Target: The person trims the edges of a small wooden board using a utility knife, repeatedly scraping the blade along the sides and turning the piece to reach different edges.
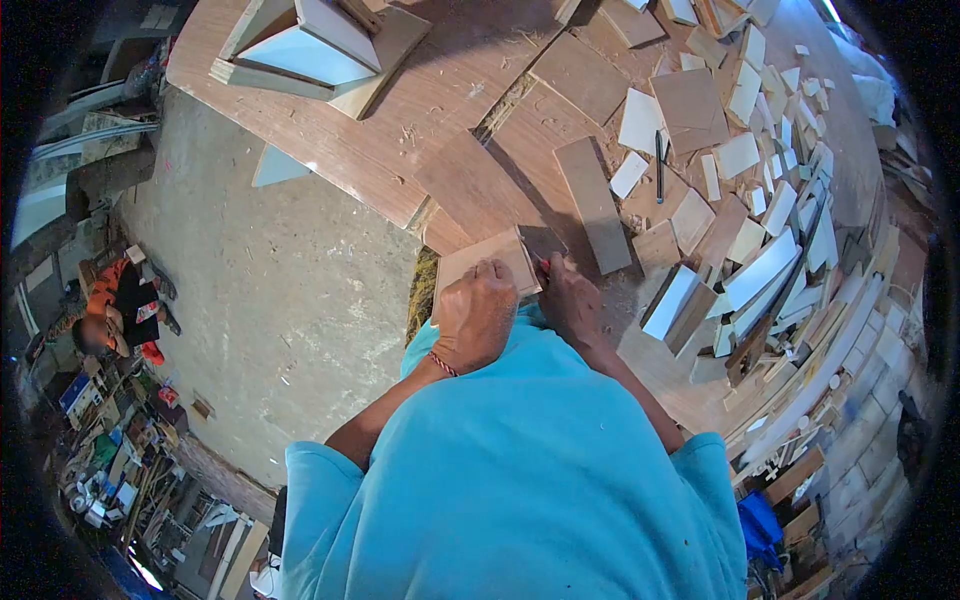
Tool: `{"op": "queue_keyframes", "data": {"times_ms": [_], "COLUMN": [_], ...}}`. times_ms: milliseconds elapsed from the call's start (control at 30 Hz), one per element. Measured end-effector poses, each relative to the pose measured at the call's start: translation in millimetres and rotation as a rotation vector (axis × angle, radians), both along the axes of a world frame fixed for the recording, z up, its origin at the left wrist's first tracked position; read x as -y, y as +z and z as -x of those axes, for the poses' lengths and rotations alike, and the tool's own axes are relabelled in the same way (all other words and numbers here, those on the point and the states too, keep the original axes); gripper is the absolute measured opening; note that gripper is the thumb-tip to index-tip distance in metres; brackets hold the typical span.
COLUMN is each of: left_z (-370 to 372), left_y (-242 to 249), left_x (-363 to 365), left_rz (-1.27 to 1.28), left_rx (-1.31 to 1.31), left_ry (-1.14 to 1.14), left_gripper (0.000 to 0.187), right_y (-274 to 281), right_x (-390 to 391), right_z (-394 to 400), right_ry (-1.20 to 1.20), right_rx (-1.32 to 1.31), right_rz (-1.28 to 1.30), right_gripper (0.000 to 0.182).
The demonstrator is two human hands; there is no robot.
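Wood piece (pixel 458 267) close to belly, at desk (pixel 380 150) edge. Left hand (pixel 475 318): grip curled on top, likely stops wobbling; cannot tell if pinching. Right hand (pixel 573 300): grip pinching small red thing (pixel 544 266) by wood's side, maybe for careful work.

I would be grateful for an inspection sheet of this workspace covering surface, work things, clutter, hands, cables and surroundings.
Surface: wooden table, shavings scattered.
Job's things: board near the body.
Clutter: offcuts heaped towards the right, dark pen-like item among them.
Left hand: on the board, fingers curled.
Right hand: at the board's edge, gripping a partly hidden red item.
Cables: nothing seen.
Surroundings: floor; person at far left.
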State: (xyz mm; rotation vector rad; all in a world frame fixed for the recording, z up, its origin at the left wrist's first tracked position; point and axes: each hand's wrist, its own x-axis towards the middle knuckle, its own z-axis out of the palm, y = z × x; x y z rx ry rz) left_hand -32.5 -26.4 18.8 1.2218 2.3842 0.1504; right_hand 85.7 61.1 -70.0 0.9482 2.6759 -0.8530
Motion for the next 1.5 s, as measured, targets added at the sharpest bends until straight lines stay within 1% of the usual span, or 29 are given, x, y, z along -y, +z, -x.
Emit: {"op": "queue_keyframes", "data": {"times_ms": [67,167,300,367,500,567,700,767,800,867,900,967,1100,1167,1200,1267,1300,1367,1500], "left_z": [0,-1,-3,-4,-4,-5,-6,-6,-5,-3,-4,-4,-5,-7,-8,-4,-5,-4,-1], "left_y": [0,0,-3,-5,-2,-2,2,0,-1,-3,-3,-2,-3,-4,-3,-3,-2,-1,2], "left_x": [0,0,2,2,1,1,-1,-2,-2,-1,0,-2,0,0,1,-1,1,-1,0], "left_rz": [-0.014,0.015,-0.026,-0.065,-0.028,-0.025,0.021,0.046,0.044,-0.011,-0.008,0.001,-0.014,-0.011,-0.010,0.007,0.017,-0.003,0.004], "left_rx": [0.018,0.000,-0.017,-0.111,-0.097,-0.021,-0.026,-0.027,-0.031,-0.015,-0.014,-0.032,-0.007,-0.030,-0.027,-0.043,-0.033,-0.039,-0.053], "left_ry": [0.004,-0.007,0.006,-0.059,-0.057,0.002,0.019,0.038,0.040,0.061,0.061,0.046,0.052,0.043,0.041,0.029,0.036,0.019,-0.027], "left_gripper": [0.010,0.011,0.012,0.007,0.008,0.009,0.008,0.007,0.007,0.005,0.005,0.004,0.005,0.006,0.006,0.007,0.007,0.007,0.010], "right_y": [10,14,17,16,7,3,9,14,14,13,16,26,14,4,8,15,10,-7,0], "right_x": [-3,-3,-3,-2,-1,0,0,0,2,7,6,2,0,-3,-2,-4,-1,0,4], "right_z": [8,11,14,15,10,9,12,9,7,1,1,4,2,-2,-2,6,3,-5,-9], "right_ry": [-0.028,-0.057,-0.027,-0.043,-0.066,-0.076,-0.074,-0.038,-0.035,-0.110,-0.110,-0.071,-0.042,-0.012,-0.014,-0.068,-0.062,-0.090,-0.119], "right_rx": [0.064,0.075,0.105,0.148,0.081,0.036,0.074,-0.038,-0.042,0.044,0.045,0.045,0.056,0.079,0.082,0.116,0.127,0.100,0.036], "right_rz": [0.045,0.077,0.029,0.035,0.048,0.048,0.028,0.083,0.081,0.065,0.068,0.071,0.080,0.044,0.045,0.179,0.188,0.163,0.178], "right_gripper": [0.019,0.020,0.016,0.016,0.021,0.021,0.021,0.014,0.014,0.015,0.015,0.016,0.016,0.016,0.016,0.014,0.014,0.014,0.015]}}
